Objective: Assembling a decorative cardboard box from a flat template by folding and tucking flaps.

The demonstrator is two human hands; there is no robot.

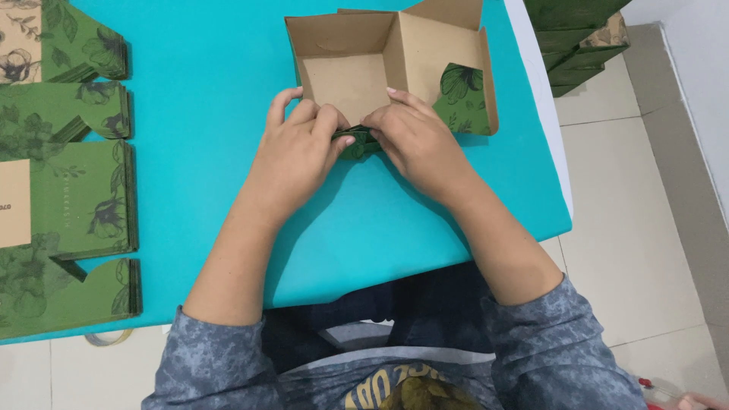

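A half-folded cardboard box (357, 72), brown inside and green with a floral print outside, stands on the turquoise table (205, 91). My left hand (300, 148) and my right hand (414, 137) meet at its near wall. Both pinch the green front flap (357, 144) between thumbs and fingers, pressing it against the box's near edge. The box's right side panel (463, 95) leans outward, showing its green printed face. The fingertips hide most of the flap.
A stack of flat green floral box blanks (68, 190) lies at the table's left edge. More folded green boxes (577, 38) are piled on the tiled floor beyond the table's right edge. The table's white rim runs along the right.
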